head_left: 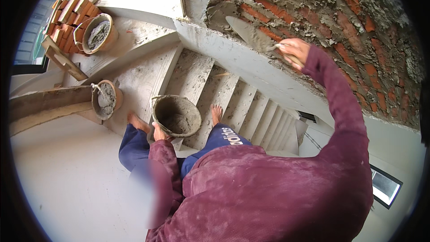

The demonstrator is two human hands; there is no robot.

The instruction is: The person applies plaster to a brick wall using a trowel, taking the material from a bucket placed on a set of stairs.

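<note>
My right hand (293, 53) is closed round the handle of a pointed trowel (248, 33). Its blade, smeared with grey mortar, lies against the lower edge of a rough brick wall (351, 47) with mortar spread over it in patches. Lower down, my left hand (161, 132) grips the near left rim of a mortar-stained bucket (175, 101), its fingers partly hidden by the rim. The bucket tilts over the stairs between my bare feet. Wet grey mortar (182, 125) sits in the bottom of it.
Concrete stairs (242, 103), strewn with mortar crumbs, descend to the right. Two more buckets, one on the landing (109, 40) and one beside my foot (118, 96), contain grey mix. A brick stack (67, 15) and a wooden board (62, 58) stand at the far left.
</note>
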